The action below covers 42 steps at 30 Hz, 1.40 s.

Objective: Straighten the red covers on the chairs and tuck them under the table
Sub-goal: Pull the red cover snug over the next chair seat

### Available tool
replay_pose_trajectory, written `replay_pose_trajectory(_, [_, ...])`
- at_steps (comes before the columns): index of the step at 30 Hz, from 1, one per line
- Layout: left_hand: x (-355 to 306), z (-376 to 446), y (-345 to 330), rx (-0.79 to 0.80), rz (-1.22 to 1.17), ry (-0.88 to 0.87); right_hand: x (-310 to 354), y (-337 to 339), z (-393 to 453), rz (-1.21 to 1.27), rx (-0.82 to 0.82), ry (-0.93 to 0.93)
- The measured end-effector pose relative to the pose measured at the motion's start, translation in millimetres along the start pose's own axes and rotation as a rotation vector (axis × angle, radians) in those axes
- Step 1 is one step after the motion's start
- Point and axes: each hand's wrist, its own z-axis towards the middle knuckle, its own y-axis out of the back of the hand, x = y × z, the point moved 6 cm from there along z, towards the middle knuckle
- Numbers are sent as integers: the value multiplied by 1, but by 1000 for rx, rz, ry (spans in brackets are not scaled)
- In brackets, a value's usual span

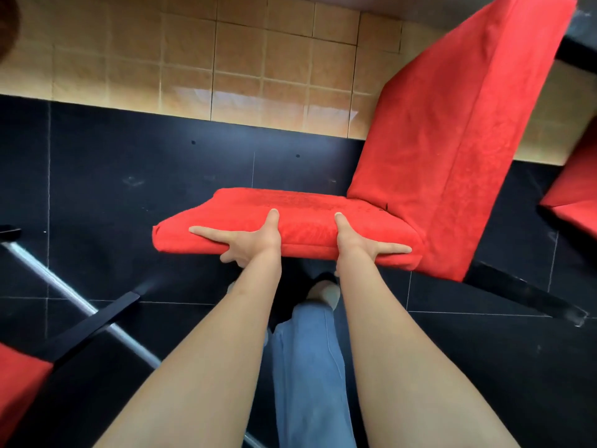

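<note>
A chair in a red cover stands in front of me, its seat (232, 208) at the centre and its backrest (452, 124) rising to the right. My left hand (250, 242) and my right hand (353, 242) both hold the near edge of the seat. Each thumb lies on top of the cushion. Each index finger stretches outward along the side, and the other fingers curl under the edge. The seat cover lies fairly smooth, with a small bulge at its left corner.
A second red-covered chair (575, 192) shows at the right edge and a third (16, 379) at the bottom left. The chair's black leg (523, 292) slants out to the right. A metal bar (74, 295) crosses the black floor tiles on the left. My leg in jeans (307, 367) is below the seat.
</note>
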Motion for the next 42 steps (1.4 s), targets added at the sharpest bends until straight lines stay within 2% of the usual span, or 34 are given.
replay_pose_trajectory(5, [-37, -4, -18, -10, -37, -31, 43, -9, -3, -93, 11, 44])
replay_pose_trajectory(15, [-38, -2, -16, -22, 29, -41, 44, -10, -2, -156, 22, -5])
replay_pose_trajectory(27, [-43, -2, -11, -54, 161, -23, 47, -9, 7, -444, 263, 47])
replay_pose_trajectory(30, [-43, -2, -10, -48, 164, -29, 45, -5, 5, -400, 270, 67])
replay_pose_trajectory(36, [-44, -3, -8, -8, 159, -42, 38, 15, -5, -394, 235, 243])
replay_pose_trajectory(39, [-40, -3, -4, 74, 122, -79, 44, 30, -15, -448, 103, 383])
replay_pose_trajectory(42, [-37, 1, 17, 98, 53, -186, 52, 32, -31, -580, -10, 585])
